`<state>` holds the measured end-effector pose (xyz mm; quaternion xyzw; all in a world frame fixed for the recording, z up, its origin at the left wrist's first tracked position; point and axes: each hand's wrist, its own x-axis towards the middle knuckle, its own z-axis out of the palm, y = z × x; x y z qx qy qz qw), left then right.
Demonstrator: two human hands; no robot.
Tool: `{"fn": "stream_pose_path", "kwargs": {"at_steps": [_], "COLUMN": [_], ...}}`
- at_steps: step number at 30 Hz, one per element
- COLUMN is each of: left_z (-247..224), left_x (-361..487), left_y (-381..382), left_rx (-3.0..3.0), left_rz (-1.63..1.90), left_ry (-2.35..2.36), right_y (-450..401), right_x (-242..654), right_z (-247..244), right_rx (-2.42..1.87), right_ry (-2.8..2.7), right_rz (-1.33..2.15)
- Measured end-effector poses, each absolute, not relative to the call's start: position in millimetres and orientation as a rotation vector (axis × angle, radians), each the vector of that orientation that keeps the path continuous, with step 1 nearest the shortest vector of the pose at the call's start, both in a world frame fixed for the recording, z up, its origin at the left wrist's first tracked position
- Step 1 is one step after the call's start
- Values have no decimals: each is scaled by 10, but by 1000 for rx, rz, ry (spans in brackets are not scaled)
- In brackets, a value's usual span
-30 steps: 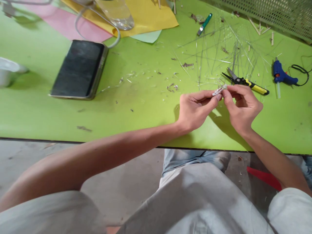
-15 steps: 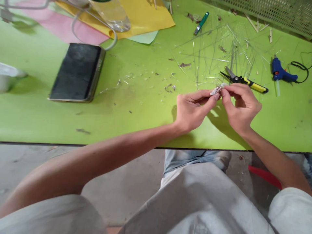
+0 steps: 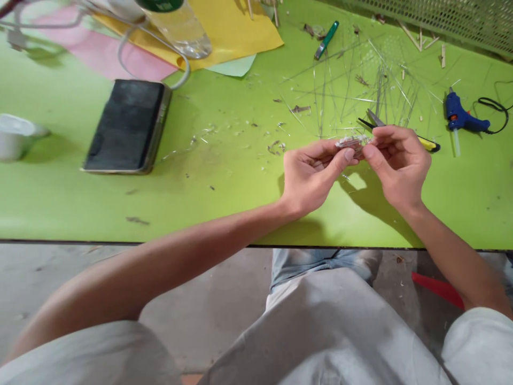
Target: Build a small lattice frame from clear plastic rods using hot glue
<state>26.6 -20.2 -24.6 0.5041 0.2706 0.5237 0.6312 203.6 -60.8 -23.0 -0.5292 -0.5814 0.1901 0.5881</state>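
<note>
Between thumb and fingers my left hand [image 3: 310, 174] pinches a small whitish bundle of thin wire-like strands [image 3: 349, 142]. At the bundle's right end my right hand [image 3: 401, 166] has its thumb and forefinger closed together; whatever lies between those fingertips is too small to make out. Both hands are raised a little over the green table [image 3: 224, 214], casting shadows on it. Just behind my right hand lie yellow-and-black snips [image 3: 429, 144], blades apart and partly covered by the hand. Loose thin wires [image 3: 379, 88] are scattered beyond them.
A blue glue gun [image 3: 465, 115] lies at the right, a green cutter [image 3: 326, 40] farther back. On the left are a black phone-like device [image 3: 127, 125], a white cup [image 3: 12, 141], a cable [image 3: 120, 51], a water bottle [image 3: 180, 29] and coloured paper [image 3: 240, 32]. A perforated green basket [image 3: 473, 24] stands back right.
The bundle has shifted slightly left and turned flatter in my left hand. My right hand has tilted up, its fingers loosening from the bundle. The view has shifted a little.
</note>
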Motion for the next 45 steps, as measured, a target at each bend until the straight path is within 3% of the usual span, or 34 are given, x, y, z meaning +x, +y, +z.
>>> {"fn": "stream_pose_path", "kwargs": {"at_steps": [45], "left_z": [-263], "left_x": [234], "left_y": [11], "left_rx": [1117], "left_rz": [951], "left_ry": [535], "right_y": [-597], "right_x": [2103], "right_z": [-142], "right_rx": [-1190], "right_ry": [-1407], "right_rz": [661]}}
